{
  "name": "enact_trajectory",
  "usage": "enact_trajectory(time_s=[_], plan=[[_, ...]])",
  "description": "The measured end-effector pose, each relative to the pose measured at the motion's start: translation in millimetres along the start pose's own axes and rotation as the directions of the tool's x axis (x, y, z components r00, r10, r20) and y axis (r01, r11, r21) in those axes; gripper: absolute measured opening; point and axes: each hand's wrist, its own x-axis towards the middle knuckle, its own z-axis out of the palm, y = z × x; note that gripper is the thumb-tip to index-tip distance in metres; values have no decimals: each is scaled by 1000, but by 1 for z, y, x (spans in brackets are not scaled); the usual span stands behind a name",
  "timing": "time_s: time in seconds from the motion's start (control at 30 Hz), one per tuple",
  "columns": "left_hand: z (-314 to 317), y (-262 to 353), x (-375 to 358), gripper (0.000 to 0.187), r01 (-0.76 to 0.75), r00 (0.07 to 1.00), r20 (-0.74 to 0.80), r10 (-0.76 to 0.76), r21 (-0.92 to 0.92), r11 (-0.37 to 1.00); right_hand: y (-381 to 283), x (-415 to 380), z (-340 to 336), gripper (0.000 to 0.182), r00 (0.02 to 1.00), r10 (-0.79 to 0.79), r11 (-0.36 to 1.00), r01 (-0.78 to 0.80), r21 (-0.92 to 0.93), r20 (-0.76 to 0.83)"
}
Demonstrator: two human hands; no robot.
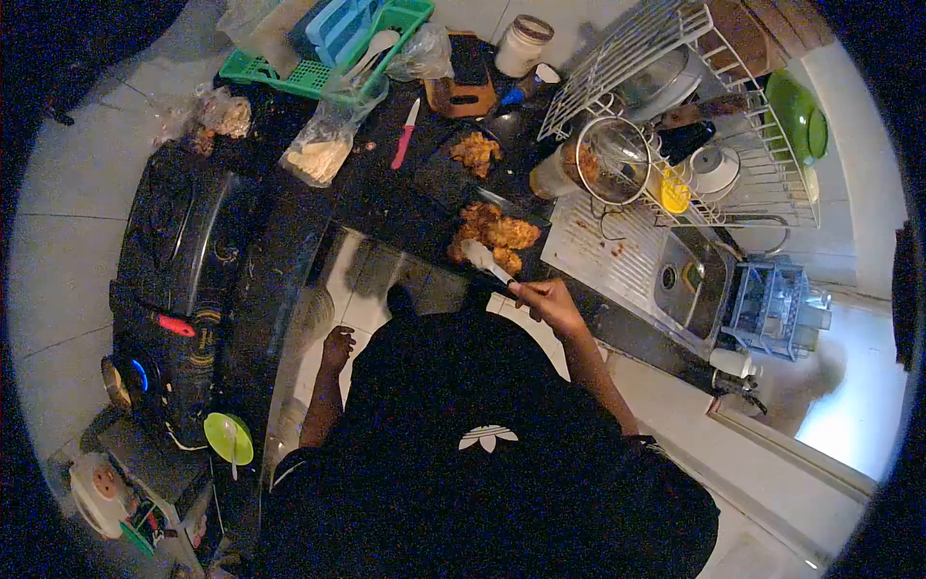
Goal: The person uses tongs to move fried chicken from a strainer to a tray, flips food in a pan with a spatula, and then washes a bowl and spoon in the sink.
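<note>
My right hand [548, 307] is closed around the handle of a white-headed utensil [499, 273], perhaps a spatula or spoon. Its pale head rests against browned, fried-looking pieces of food [497, 227] on the dark counter; whatever lies under them is hard to make out. A smaller portion of similar food [476, 152] sits just behind, on a dark dish or surface. Away from the counter, my left hand [338, 347] hangs beside my body with loosely bent fingers and nothing visible in it.
A red-handled knife [406, 135] and a plastic bag of pale food [321, 159] lie farther back. To the right stand a wire dish rack [719, 188] and a steel sink [696, 288]. On the left, the stove [183, 241] has a blue flame burning near a green bowl [229, 439].
</note>
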Motion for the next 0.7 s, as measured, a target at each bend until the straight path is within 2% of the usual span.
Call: enact_trajectory(time_s=[0.07,0.2,0.27,0.3,0.37,0.43,0.5,0.57,0.63,0.7], plan=[[16,24,-12,17,-1,990,-132,41,293,956,5,4,0,39,1000,-9,1000,10,30,-29],[-4,3,-1,20,-52,994,-81,75,256,965,-6,4,17,40,998,-33,999,36,40,-62],[-15,-4,3,27,-80,997,16,81,-59,995,-11,6,20,40,993,-105,993,101,-69,-62],[-18,-7,7,27,-82,996,19,83,-64,995,-10,9,18,40,992,-106,992,101,-74,-66],[-19,-14,15,33,-162,987,14,162,165,973,-6,15,11,40,996,-91,988,90,-124,3],[-16,-7,10,34,-208,978,27,206,172,963,-16,12,10,39,997,-64,992,60,-112,-31],[-14,4,7,29,-93,994,-23,107,330,939,-21,13,9,39,997,-41,994,35,-99,-62],[-11,10,5,27,-71,995,-41,90,326,943,-18,17,5,38,995,-11,1000,8,-29,-101],[-14,0,8,25,-45,996,-62,69,323,945,-18,19,1,38,997,8,998,-13,-60,-82],[-17,-6,7,22,-91,994,-43,98,146,985,-14,22,-4,38,998,28,995,-33,-89,-63]])
